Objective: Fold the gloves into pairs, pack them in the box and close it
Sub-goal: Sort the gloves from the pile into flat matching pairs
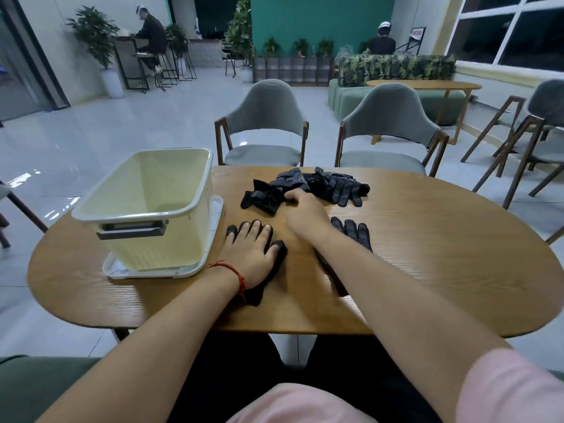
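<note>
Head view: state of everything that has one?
Box, open, standing on its lid.
Lid, off, under the box.
Near glove, flat, pressed under left hand.
Right glove, flat, unfolded.
Glove pile, loose, unfolded.
Left hand, fingers spread flat.
Right hand, fingers curled on the glove pile.

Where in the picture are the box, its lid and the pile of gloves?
box [158, 248]: head view, front wall below the handle.
lid [120, 271]: head view, near rim showing under the box.
pile of gloves [338, 186]: head view, dotted glove on its right side.
</note>
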The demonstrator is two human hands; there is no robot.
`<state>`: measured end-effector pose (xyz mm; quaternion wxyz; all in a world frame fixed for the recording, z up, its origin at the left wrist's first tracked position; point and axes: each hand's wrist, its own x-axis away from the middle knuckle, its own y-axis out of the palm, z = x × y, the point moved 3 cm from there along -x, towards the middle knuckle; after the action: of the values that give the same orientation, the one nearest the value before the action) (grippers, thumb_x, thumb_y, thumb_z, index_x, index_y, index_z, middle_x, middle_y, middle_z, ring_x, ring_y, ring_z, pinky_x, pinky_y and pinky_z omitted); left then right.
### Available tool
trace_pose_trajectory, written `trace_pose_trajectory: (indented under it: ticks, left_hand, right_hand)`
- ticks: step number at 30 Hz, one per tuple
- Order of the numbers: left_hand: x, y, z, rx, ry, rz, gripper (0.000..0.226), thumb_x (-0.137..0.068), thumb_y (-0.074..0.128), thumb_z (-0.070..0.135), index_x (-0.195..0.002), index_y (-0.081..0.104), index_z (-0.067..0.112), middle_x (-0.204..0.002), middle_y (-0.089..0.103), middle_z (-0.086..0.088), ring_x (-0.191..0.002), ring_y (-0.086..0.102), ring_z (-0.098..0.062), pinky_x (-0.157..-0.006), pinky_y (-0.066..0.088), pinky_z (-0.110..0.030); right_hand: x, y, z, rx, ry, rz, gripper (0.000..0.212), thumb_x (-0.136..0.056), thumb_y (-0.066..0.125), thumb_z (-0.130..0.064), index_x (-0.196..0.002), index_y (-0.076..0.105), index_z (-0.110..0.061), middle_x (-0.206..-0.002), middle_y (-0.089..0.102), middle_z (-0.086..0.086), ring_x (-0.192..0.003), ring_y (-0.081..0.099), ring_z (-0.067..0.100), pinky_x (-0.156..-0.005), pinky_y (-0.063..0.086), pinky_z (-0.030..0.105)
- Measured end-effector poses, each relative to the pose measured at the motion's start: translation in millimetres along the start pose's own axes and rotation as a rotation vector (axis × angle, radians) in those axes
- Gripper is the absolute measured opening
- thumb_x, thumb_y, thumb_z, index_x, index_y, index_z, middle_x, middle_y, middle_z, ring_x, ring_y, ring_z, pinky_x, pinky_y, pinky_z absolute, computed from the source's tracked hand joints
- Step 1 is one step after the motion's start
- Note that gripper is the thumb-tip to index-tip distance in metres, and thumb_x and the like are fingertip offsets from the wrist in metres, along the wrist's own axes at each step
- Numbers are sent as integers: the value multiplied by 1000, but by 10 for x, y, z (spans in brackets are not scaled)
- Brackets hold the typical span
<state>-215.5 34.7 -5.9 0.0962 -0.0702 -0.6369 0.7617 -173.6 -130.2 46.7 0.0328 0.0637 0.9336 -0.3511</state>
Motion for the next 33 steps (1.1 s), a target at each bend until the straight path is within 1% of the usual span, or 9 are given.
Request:
trace_pose_trajectory:
  ticks: [5,7,10,14,17,20,25,28,33]
  left_hand:
    - [-7,17,-5,10,-2,0,68,-107,16,60,-169,8,31,-177,0,4,-163,-4,-17,-131,0,-47]
    - [-15,18,-8,11,3,9,68,-107,17,60,-169,8,31,-177,1,4,-163,-4,-16,-131,0,-47]
    - [-6,24,-22,11,13,18,68,-108,17,59,-169,9,30,-177,2,4,-163,-3,-16,-132,1,-47]
    - [-11,26,-24,23,10,28,68,-107,17,59,-168,10,31,-177,3,5,-163,-2,-16,-132,1,-47]
    - [-20,32,-25,24,14,32,68,-107,17,60,-168,11,31,-177,4,5,-163,-1,-16,-132,1,-47]
    - [-19,30,-22,25,15,36,68,-107,17,60,-168,11,31,-177,4,5,-163,-1,-15,-132,2,-47]
    - [-6,30,-28,22,16,35,68,-107,18,60,-168,10,31,-177,4,5,-163,-1,-15,-132,2,-47]
    - [-11,30,-32,29,13,37,68,-107,19,59,-168,11,31,-177,4,5,-163,-1,-15,-132,2,-47]
    - [-4,33,-31,36,12,40,68,-107,20,59,-168,12,31,-177,5,5,-163,-1,-15,-132,2,-46]
  right_hand:
    - [-426,-93,174,557,146,-80,50,-98,48,-28,-147,55,-18,-161,43,13,-156,23,38,-125,25,57]
    - [-521,-92,244,521,196,-144,55,-98,46,-26,-152,48,-23,-161,45,13,-154,26,38,-126,21,59]
    - [-605,-92,294,487,124,-154,64,-100,42,-24,-163,32,-32,-166,41,8,-155,27,38,-128,14,63]
    - [-632,-103,262,494,30,-100,69,-101,42,-23,-167,24,-33,-170,36,1,-156,27,39,-124,22,61]
    - [-643,-125,188,425,55,-133,66,-99,44,-19,-163,31,-29,-169,37,6,-156,26,41,-123,26,59]
    - [-673,-188,145,293,12,-58,64,-96,47,-19,-158,41,-27,-159,49,10,-148,41,40,-116,38,52]
    - [-689,-415,-11,112,-91,149,41,-96,67,-44,-130,64,-20,-123,68,-1,-110,62,23,-90,50,34]
    - [-735,-545,-36,34,-54,135,37,-86,77,-19,-121,63,-20,-112,66,-1,-106,63,24,-82,45,29]
    - [-732,-680,-112,58,-126,-7,74,-83,66,7,-148,58,-25,-138,65,5,-124,62,27,-87,50,22]
